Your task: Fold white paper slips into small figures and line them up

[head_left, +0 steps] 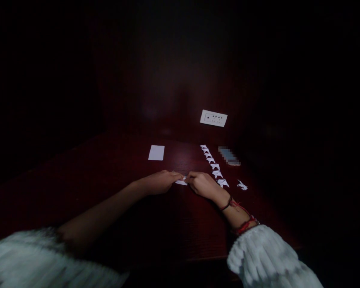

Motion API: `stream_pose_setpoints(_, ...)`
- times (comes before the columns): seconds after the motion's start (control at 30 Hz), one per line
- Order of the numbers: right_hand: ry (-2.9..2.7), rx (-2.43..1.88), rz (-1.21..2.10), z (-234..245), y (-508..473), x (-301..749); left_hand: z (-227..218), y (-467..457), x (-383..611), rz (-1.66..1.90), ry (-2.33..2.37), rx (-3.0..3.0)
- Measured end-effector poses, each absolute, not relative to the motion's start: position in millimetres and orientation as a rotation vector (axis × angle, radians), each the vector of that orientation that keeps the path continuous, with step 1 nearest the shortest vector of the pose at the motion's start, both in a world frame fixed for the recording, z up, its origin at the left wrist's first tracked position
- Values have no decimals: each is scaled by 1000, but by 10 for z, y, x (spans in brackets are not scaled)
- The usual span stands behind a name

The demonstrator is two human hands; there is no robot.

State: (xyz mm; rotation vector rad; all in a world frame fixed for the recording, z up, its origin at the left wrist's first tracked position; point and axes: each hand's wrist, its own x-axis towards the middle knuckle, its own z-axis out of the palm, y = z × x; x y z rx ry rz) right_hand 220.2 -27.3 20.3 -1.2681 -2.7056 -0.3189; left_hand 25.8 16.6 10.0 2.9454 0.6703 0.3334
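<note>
Head view of a dark red wooden desk (pixel 114 188) under dim light, read from left to right. At far left, a white fuzzy sleeve (pixel 33 260) covers the left forearm, which reaches diagonally toward the centre. Behind it, well apart from both hands, a flat unfolded white paper sheet (pixel 156 153) lies on the desk. The left hand (pixel 159 182) rests on the desk with its fingertips closed on the left end of a small white paper piece (pixel 181 182); the right hand (pixel 202 185) meets it from the other side, its fingertips pinching the right end. The piece lies low at the desk surface, between the two hands at the middle of the view; both grips are closed on it, though the exact fold being pressed is too small to tell. Just beside the right hand, a row of folded paper shapes (pixel 214 167) runs away from the person toward the wall, and one further folded shape (pixel 242 185) lies apart at the right. A phone-like object (pixel 229 156) sits near the far end of the row, and a white wall socket (pixel 213 118) is mounted above it. The right wrist carries red string bracelets (pixel 241 218) above a second white cuff.

Judged from the layout, several shapes are finished, one is in progress, and at least one blank sheet remains unfolded.
</note>
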Motion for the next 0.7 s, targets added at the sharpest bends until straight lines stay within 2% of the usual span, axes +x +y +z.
stream_pose_setpoints(0.47,-2692,-1278,-279,204,-191,2313,68,216,241,325,682,2951)
stream_pose_setpoints(0.7,-2401,-1395,-115,127,-154,2380,18,214,203,424,664,2912)
